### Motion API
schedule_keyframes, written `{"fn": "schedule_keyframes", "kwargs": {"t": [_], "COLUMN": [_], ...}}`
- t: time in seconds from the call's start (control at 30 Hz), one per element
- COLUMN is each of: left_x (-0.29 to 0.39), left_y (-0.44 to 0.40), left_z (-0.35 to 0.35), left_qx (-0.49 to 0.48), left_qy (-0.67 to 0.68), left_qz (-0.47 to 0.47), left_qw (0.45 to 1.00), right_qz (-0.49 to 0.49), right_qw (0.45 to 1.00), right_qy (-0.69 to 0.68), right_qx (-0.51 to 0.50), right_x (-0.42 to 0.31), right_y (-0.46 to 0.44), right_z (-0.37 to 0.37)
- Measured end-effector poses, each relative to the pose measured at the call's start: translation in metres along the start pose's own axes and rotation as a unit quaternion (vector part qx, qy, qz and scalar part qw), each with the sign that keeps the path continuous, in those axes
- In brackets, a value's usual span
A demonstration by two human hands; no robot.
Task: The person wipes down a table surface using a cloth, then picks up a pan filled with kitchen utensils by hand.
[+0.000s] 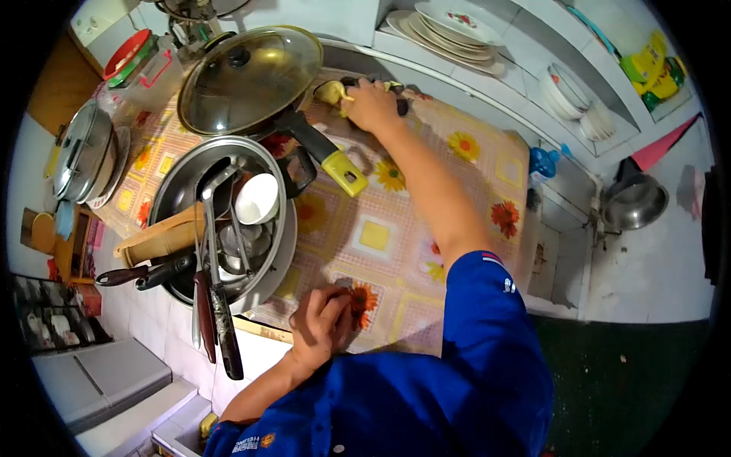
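My right hand [371,105] reaches to the back of the flowered tablecloth [411,228], its fingers wrapped round a yellow cloth [333,93]. Dark objects lie just behind that hand, too hidden to name. Near the front edge of the table, my left hand [321,324] rests with curled fingers; whatever they hold, if anything, is hidden. Left of it stands a large steel bowl [177,179] with ladles, knives and a white cup [257,199] in it. A pan with a glass lid [255,76] sits behind the bowl, its black and yellow handle [344,174] pointing toward me.
White plates [449,38] and bowls [565,91] are stacked on wall shelves. At the left are a lidded steel pot [85,148] and a clear plastic box [156,76]. A blue bottle [542,164] and a steel basin [634,202] are at the right.
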State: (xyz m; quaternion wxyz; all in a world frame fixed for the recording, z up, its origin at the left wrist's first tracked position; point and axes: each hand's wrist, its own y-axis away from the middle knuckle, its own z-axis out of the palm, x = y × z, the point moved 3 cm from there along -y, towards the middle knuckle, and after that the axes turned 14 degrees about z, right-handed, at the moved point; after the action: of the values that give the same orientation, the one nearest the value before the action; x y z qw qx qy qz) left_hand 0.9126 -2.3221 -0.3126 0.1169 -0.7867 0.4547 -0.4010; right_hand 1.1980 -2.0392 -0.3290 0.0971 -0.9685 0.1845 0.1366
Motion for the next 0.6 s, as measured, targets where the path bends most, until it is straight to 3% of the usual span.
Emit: {"fn": "schedule_keyframes", "kwargs": {"t": [0.17,0.23,0.3,0.37,0.4,0.53,0.6], "left_x": [0.000,0.001,0.002,0.000,0.000,0.001,0.003], "left_y": [-0.001,0.000,0.003,0.005,0.006,0.009,0.008], "left_z": [-0.003,-0.004,-0.004,-0.002,-0.001,0.003,0.005], "left_qx": [0.008,0.016,0.023,0.032,0.028,0.031,0.036], "left_qy": [0.014,0.016,0.017,0.022,0.018,0.006,-0.012], "left_qz": [0.007,0.010,0.010,0.009,0.009,0.012,0.011], "left_qw": [1.000,1.000,1.000,0.999,0.999,0.999,0.999], "right_qz": [0.117,0.143,0.230,0.235,0.247,0.076,-0.074], "right_qw": [0.992,0.985,0.965,0.962,0.965,0.995,0.995], "right_qy": [0.041,0.071,0.126,0.141,0.084,-0.026,0.074], "right_qx": [0.012,0.059,0.031,-0.004,0.016,0.057,0.004], "right_x": [0.082,0.124,0.171,0.203,0.208,0.126,0.071], "right_y": [0.022,0.040,0.049,0.058,0.065,0.112,0.158], "right_z": [-0.035,-0.048,-0.065,-0.092,-0.101,-0.091,-0.084]}}
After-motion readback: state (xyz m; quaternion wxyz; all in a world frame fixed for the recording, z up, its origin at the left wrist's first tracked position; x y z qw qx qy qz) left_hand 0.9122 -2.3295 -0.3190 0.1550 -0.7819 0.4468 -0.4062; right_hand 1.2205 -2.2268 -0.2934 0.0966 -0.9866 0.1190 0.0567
